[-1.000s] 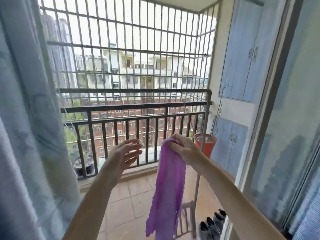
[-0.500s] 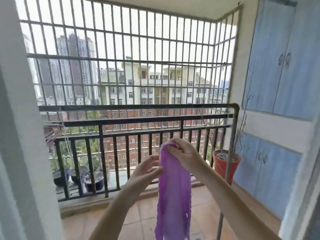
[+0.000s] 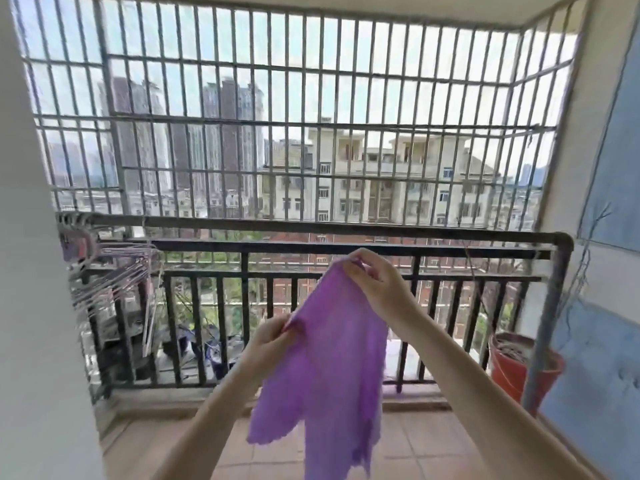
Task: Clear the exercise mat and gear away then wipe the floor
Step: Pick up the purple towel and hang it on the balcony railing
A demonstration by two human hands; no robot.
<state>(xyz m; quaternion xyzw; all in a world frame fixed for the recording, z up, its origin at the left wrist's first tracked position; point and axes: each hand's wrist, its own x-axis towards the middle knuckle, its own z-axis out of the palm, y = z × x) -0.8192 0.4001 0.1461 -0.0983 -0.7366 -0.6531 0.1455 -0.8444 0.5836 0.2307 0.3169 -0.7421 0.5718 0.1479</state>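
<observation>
Both arms reach forward at chest height. The right hand (image 3: 375,282), raised higher, pinches the top corner of the purple cloth (image 3: 332,362) with curled fingers; the left hand (image 3: 272,341), lower, pinches the cloth's left edge. The cloth hangs spread between them, above the tiled floor (image 3: 415,445). The black railing (image 3: 242,247) stands beyond; an orange pot (image 3: 512,368) sits at the right, beside a grey pole (image 3: 550,323).
</observation>
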